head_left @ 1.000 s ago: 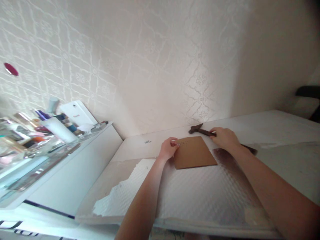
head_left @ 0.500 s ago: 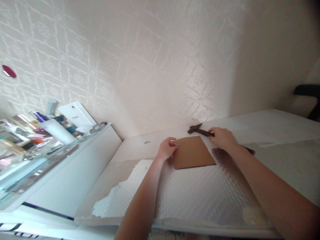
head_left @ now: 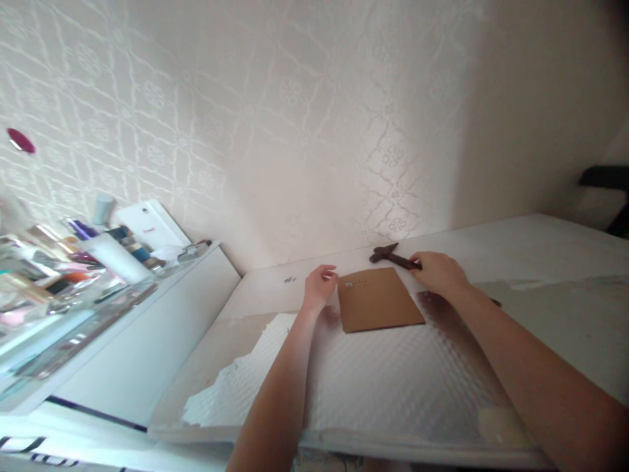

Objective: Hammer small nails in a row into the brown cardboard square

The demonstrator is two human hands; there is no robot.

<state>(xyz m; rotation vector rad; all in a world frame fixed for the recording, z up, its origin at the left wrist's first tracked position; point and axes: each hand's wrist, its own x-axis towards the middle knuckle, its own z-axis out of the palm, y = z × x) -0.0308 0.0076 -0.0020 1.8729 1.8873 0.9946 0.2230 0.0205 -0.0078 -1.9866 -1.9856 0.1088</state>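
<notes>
A thin brown board lies flat on the quilted white covering, with rows of small dark dots near its upper left corner. Among them is a small shiny bit, too small to name. Just left of the board's edge is my left hand, fingers loosely bent and apart, with nothing visible in them. My right hand is closed around the handle of a dark hammer. The hammer's head points left, beyond the board's far edge, and the handle's end shows past my wrist.
A small cluster of grey bits lies near the wall, left of my left hand. At left, a white cabinet carries bottles, tubes and a white box. The patterned wall rises behind. Part of a black object shows at far right.
My left hand has come off the board's upper left corner and moved slightly left, its fingers opening. The shiny bit there is now uncovered. My right hand and the hammer have hardly moved.
</notes>
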